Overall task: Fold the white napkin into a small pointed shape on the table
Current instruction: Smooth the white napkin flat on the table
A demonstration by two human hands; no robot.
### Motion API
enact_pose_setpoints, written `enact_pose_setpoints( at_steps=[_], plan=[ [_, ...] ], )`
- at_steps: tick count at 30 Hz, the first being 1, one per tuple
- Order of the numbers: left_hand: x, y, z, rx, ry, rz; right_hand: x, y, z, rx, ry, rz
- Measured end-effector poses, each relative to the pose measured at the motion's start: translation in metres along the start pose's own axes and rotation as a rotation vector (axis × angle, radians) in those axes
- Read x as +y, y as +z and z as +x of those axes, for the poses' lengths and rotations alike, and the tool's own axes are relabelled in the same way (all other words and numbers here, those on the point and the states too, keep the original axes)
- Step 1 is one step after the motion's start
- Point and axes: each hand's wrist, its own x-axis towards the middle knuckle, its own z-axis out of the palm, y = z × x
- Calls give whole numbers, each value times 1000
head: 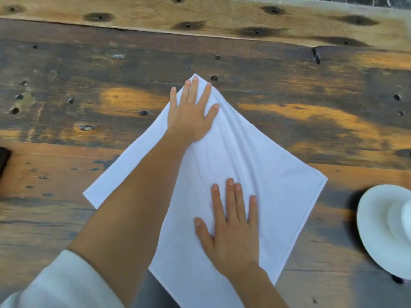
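Observation:
A white napkin (262,174) lies spread on the wooden table like a diamond, one corner pointing away from me and the near corner hanging over the table's front edge. My left hand (192,110) rests flat on the far corner, fingers apart, palm down. Wrinkles run from under it toward the middle of the cloth. My right hand (231,227) lies flat on the near middle of the napkin, fingers spread and pointing away from me. Neither hand holds a fold of cloth. My left forearm crosses over the napkin's left half and hides part of it.
The table (89,85) is of dark, worn planks with knots and nail holes. A white plate (378,230) with something white on it sits at the right edge. A dark object (3,158) shows at the left edge.

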Motion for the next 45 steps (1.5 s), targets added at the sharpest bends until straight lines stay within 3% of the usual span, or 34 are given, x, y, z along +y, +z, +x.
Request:
enact_pose_setpoints(
  at_steps=[4, 10, 17, 20, 24, 26, 30, 35, 45],
  plan=[
    [21, 0, -53, 92, 56, -59, 1, -4, 3, 21, 14, 49],
    [-19, 13, -199, -21, 66, -64, 65, -19, 33, 78, -86, -22],
    [-128, 3, -259, -72, -150, 73, 158, -40, 20, -75, 223, -81],
    [-100, 1, -263, 15, -129, 48, 135, -38, 15, -30, 226, -56],
    [-21, 14, -276, 41, 143, -1, 51, -15, -32, 128, -104, -22],
    [6, 19, -265, 26, 137, -43, 8, 6, -76, 72, -220, -8],
    [21, 34, -238, -10, 58, -19, -31, 23, -160, -117, -185, -39],
    [22, 34, -238, 2, 49, 3, -38, 17, -219, -214, -201, -9],
    [24, 32, -235, -13, -9, 9, 13, 2, -134, -60, -36, 76]
  ],
)
